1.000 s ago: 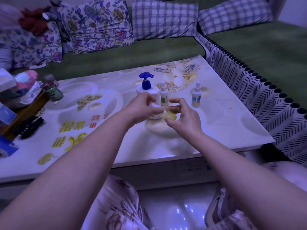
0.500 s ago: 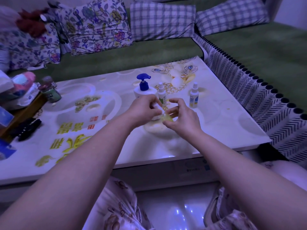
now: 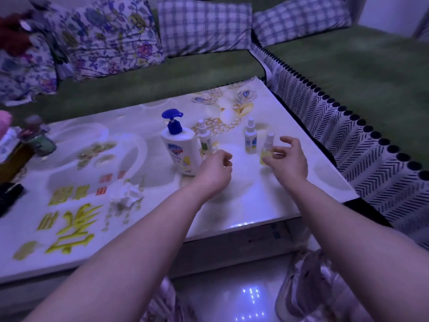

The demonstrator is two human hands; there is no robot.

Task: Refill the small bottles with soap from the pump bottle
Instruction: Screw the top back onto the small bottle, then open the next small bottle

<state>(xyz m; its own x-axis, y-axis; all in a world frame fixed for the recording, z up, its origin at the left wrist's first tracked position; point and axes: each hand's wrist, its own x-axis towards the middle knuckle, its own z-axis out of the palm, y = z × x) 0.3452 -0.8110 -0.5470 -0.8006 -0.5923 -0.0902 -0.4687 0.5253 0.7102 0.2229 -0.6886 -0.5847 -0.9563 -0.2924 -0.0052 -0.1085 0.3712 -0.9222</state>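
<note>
Now released, the yellow bottle (image 3: 265, 156) stands right of the pump bottle (image 3: 180, 149). My right hand (image 3: 289, 161), empty beside it, may knock it over.

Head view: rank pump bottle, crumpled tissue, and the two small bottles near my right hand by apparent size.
1. pump bottle, clearly largest.
2. crumpled tissue, though nearer the camera.
3. blue-labelled small bottle and yellow small bottle: look alike; right hand partly hides the yellow one, so unranked.
</note>
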